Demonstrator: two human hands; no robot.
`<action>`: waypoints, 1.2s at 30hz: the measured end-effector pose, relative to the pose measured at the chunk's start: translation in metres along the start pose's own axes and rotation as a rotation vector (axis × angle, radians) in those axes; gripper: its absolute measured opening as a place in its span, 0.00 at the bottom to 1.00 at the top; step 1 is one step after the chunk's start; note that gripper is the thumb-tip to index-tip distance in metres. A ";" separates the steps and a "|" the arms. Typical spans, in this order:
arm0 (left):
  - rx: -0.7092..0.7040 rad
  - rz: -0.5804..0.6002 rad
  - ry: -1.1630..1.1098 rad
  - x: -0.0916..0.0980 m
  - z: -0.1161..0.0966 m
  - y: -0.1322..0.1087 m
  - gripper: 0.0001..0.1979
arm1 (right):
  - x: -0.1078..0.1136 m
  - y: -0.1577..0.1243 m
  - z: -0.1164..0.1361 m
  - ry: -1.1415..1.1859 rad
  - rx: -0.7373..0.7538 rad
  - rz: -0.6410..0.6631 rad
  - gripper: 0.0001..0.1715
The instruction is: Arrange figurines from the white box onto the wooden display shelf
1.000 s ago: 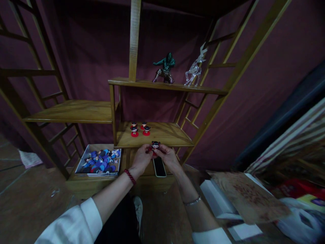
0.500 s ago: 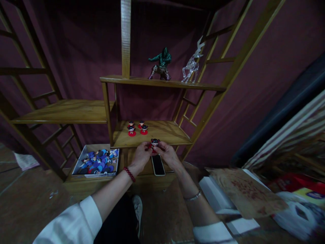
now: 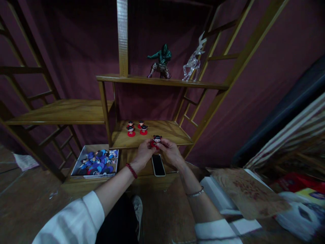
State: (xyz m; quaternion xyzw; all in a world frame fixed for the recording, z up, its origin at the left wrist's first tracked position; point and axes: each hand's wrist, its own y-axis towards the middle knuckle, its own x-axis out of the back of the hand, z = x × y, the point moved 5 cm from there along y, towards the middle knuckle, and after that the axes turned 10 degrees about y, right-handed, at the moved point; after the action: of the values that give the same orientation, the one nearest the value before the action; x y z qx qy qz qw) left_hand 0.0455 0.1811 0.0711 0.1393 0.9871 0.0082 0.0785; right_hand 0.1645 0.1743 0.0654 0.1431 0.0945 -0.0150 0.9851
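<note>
Between my two hands is a small doll figurine with black hair buns and a red body. My left hand pinches it from the left, and my right hand grips it from the right with the thumb in front. Both hands are in front of a wooden shelf. Several matching figurines on red bases stand there in a cluster, among them a front one. Below my hands a phone with a dark screen lies on the lower board.
A white box full of blue and dark figurines sits at lower left. A green hooded statuette and a clear deer stand on the upper shelf. At right are cardboard and a plastic bag.
The figurine and both hands have shifted slightly right, and the figurine is a little higher. My right fingers have moved on it. The view has also shifted a little.
</note>
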 end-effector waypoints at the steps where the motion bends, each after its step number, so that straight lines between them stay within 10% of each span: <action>1: -0.002 0.000 0.001 -0.001 0.000 0.002 0.15 | 0.001 0.001 0.001 -0.001 -0.004 -0.003 0.15; 36: -0.177 -0.200 0.659 -0.027 0.001 0.049 0.18 | 0.041 0.069 -0.003 -0.023 -0.099 -0.150 0.18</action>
State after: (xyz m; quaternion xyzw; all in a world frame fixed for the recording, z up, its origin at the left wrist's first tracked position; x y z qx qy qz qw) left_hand 0.0845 0.2210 0.0765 0.0244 0.9637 0.1302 -0.2319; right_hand 0.2078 0.2407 0.0739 0.0864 0.0945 -0.0856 0.9881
